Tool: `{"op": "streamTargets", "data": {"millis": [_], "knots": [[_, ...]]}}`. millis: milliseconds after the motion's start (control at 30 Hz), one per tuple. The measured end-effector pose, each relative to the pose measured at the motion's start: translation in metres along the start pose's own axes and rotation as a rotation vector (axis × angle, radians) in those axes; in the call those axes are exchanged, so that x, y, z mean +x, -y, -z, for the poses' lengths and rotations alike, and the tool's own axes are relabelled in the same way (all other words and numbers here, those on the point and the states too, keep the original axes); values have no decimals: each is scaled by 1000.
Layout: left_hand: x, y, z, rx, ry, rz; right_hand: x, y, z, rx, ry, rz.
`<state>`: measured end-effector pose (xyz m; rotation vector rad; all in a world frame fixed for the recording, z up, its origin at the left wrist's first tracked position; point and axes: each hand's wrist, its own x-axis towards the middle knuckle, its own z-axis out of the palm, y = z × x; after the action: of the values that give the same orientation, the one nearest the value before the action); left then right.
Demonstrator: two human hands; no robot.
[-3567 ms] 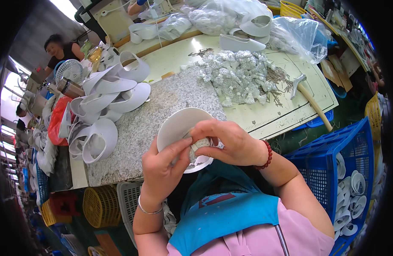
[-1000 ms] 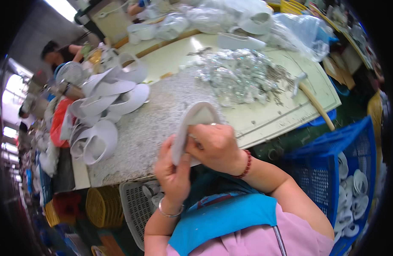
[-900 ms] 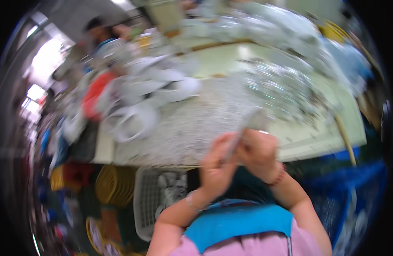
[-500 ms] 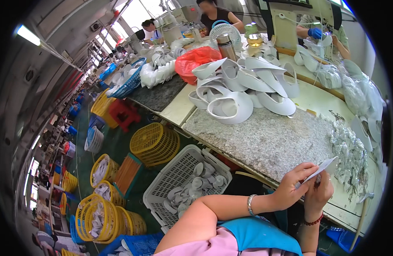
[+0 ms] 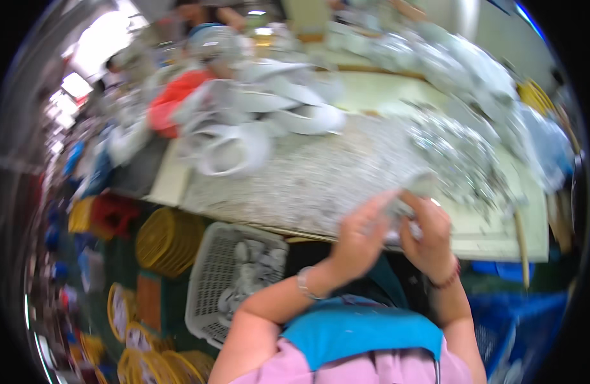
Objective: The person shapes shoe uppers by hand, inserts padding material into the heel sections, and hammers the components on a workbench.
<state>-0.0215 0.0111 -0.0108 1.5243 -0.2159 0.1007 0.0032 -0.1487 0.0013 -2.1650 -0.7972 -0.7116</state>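
Motion blur softens the whole picture. My left hand and my right hand are close together over the near edge of the table, fingers bent and closed round a small white shoe-upper piece. Its exact shape is smeared and partly hidden by the fingers. Beyond my left hand, a pile of white shoe uppers lies on a grey speckled mat. A heap of silvery, glittering strips spreads on the tabletop beyond my right hand.
A white basket of pale pieces stands on the floor at my left, near yellow baskets. A red plastic bag sits behind the uppers. To the right are a wooden-handled tool and a blue crate. Other people work across the table.
The view has swung to the right, so table and baskets appear shifted left. Both hands, still together on the white piece, are now lower and more central before me.
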Motion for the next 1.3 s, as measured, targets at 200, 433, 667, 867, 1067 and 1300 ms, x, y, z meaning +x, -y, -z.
{"op": "streamTargets", "data": {"millis": [200,433,667,867,1067,1300], "knots": [[10,0,-6,36,46,-155,-3,-12,17,-47,14,16],[4,2,-9,151,6,-154,-2,-13,11,-28,-210,186],[2,3,-8,167,-47,-132,-10,-9,4,-112,-221,271],[2,-1,-12,158,-66,-139,-13,-7,-1,-157,-237,246],[5,1,-13,107,-55,-187,-14,-10,-4,-182,-268,316],[5,3,-13,118,-67,-209,-12,-8,0,-110,-225,247]]}}
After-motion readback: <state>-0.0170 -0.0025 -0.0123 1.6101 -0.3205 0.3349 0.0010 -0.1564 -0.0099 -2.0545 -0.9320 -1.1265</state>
